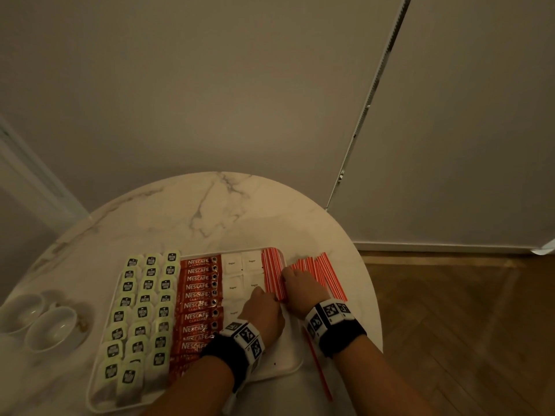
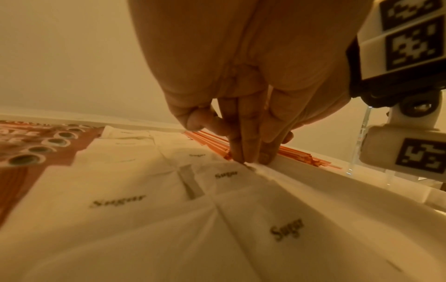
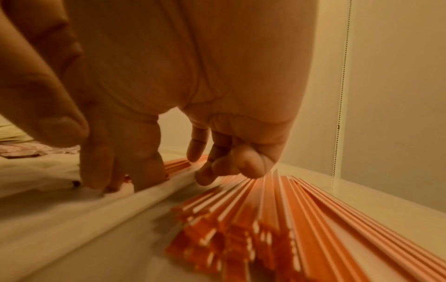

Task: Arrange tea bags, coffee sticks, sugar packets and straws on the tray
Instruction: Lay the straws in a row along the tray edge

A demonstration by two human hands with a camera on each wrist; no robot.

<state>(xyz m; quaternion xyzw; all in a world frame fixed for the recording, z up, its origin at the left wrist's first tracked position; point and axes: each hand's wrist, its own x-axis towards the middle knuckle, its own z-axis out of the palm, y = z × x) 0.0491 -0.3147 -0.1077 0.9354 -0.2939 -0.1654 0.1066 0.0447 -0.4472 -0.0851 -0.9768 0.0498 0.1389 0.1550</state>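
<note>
A white tray (image 1: 288, 372) holds rows of tea bags (image 1: 144, 310), red coffee sticks (image 1: 198, 304), white sugar packets (image 1: 240, 265) and a strip of red-and-white straws (image 1: 271, 271) along its right rim. My left hand (image 1: 271, 297) stands with straight fingers on the tray floor, touching the straws' near ends (image 2: 226, 155) beside the sugar packets (image 2: 115, 200). My right hand (image 1: 286, 276) reaches over the rim (image 3: 120, 206). Its first fingers (image 3: 144, 177) press down at the tray's straws, and its outer fingers curl above a loose pile of straws (image 3: 277, 219) on the table.
The loose straw pile (image 1: 324, 271) lies just right of the tray on the round marble table (image 1: 195, 211). A single straw (image 1: 318, 367) lies near the front right edge. Two white cups (image 1: 48, 325) stand at the left. A wall is close behind.
</note>
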